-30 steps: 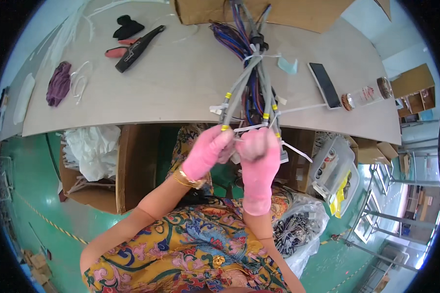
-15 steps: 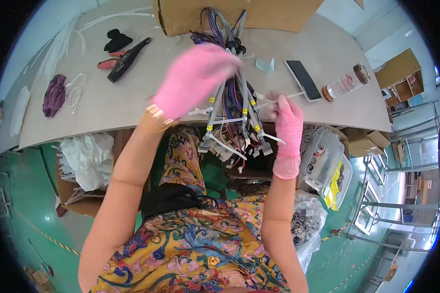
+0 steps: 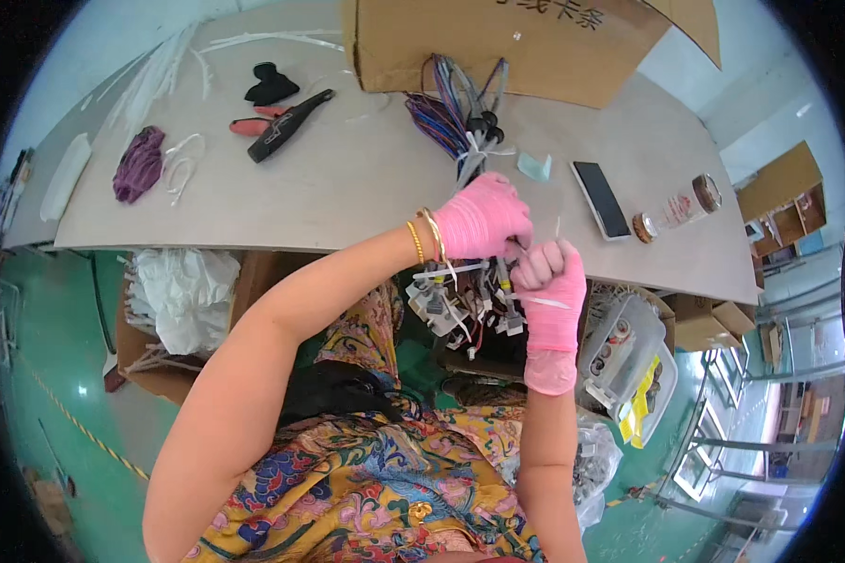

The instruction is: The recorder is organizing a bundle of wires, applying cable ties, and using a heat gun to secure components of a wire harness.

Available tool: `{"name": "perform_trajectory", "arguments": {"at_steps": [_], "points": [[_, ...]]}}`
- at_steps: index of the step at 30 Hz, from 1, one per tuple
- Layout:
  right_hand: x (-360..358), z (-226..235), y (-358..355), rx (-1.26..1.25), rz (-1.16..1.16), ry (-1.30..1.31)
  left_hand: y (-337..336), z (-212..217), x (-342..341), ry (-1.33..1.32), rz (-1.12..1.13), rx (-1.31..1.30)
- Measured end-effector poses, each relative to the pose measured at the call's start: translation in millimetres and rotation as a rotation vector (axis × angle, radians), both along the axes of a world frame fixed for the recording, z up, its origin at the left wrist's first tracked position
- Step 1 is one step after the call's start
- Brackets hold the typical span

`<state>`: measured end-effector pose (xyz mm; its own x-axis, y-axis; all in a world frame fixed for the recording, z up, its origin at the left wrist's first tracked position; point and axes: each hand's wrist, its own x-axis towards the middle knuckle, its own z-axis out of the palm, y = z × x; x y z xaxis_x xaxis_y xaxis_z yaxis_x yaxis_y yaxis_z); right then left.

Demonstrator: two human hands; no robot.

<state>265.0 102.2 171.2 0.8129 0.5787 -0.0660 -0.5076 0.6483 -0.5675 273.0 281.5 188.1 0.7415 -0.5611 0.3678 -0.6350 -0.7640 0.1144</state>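
A bundle of wire harnesses (image 3: 446, 117) with blue, purple and grey leads lies across the table's front edge, white connectors (image 3: 438, 308) hanging over it. A white cable tie (image 3: 481, 150) circles the bundle higher up. My pink-gloved left hand (image 3: 483, 220) is closed over the bundle, its fingertips meeting those of the right; what they pinch is hidden. My right hand (image 3: 551, 281), also gloved in pink, is closed on a thin white cable tie (image 3: 560, 226) whose end sticks up above the fingers. Other white tie tails show around the connectors.
A cardboard box (image 3: 479, 47) stands behind the bundle. To the right lie a phone (image 3: 601, 200) and a clear bottle (image 3: 678, 208). A black tool with red handles (image 3: 286, 127) and a purple cloth (image 3: 139, 164) are at left. Below right is a plastic bin (image 3: 620, 352).
My left hand has come down and right from above the bundle to meet my right hand. The bundle's cable tie is now uncovered. The view has shifted slightly.
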Motion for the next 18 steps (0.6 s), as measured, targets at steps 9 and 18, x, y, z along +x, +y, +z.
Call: {"name": "perform_trajectory", "arguments": {"at_steps": [9, 18], "points": [[-7.4, 0.4, 12.0, 0.177, 0.042, 0.172, -7.5, 0.7, -4.8, -0.130, 0.105, 0.081], [-23.5, 32.8, -13.9, -0.325, -0.183, -0.275, 30.8, 21.5, -20.4, -0.112, 0.037, -0.223]]}}
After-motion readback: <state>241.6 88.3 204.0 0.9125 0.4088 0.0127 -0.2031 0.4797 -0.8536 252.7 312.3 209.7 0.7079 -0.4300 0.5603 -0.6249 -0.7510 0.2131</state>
